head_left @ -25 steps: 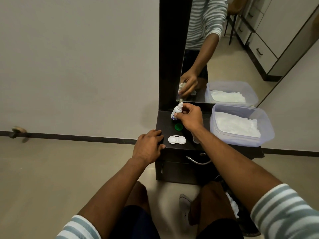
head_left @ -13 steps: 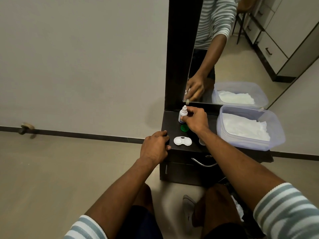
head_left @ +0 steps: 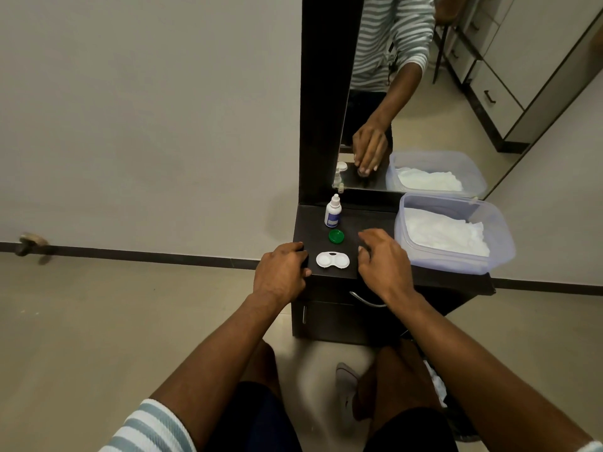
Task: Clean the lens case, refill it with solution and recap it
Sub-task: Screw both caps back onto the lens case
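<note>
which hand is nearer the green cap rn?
Right. The right hand hovers just right of the green cap, fingertips a short gap away. The left hand grips the cabinet's front-left corner, farther off, below and left of the cap.

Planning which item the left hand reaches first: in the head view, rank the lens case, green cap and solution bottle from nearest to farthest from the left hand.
1. Lens case: just right of the left hand, at the front edge.
2. Green cap: further back, to the right.
3. Solution bottle: upright near the mirror, farthest.
</note>
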